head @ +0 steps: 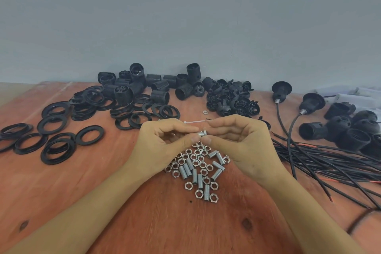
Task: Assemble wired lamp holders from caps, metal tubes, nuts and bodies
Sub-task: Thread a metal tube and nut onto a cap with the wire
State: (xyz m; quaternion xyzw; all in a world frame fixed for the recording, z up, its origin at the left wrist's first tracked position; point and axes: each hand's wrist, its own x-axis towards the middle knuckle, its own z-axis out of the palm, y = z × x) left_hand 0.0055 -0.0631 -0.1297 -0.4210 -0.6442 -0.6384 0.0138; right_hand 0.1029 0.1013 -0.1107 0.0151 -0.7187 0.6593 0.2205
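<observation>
I watched the left hand (162, 144) pinch a short threaded silver metal tube (199, 133) above the loose pile of nuts and tubes (198, 169), while the right hand (237, 140) pinched a silver hex nut (204, 132) at its end. I judged they needed squaring, then gentle turning.

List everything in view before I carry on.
rings: many, black, table's left
threaded bodies: a pile, black, back centre
caps: a pile, black, right of the bodies
wired holders: two, black, back right
loose holder parts: a heap, black, far right
wires: a bundle, black with red ends, right
nuts and tubes: a pile, silver, centre, under the hands
lone nut: one, silver, before the caps
white strip: one, white, just behind the hands
held tube with nut: one, silver, pinched between both hands
left hand: one, bare, pinching the tube's left end
right hand: one, bare, pinching its right end
</observation>
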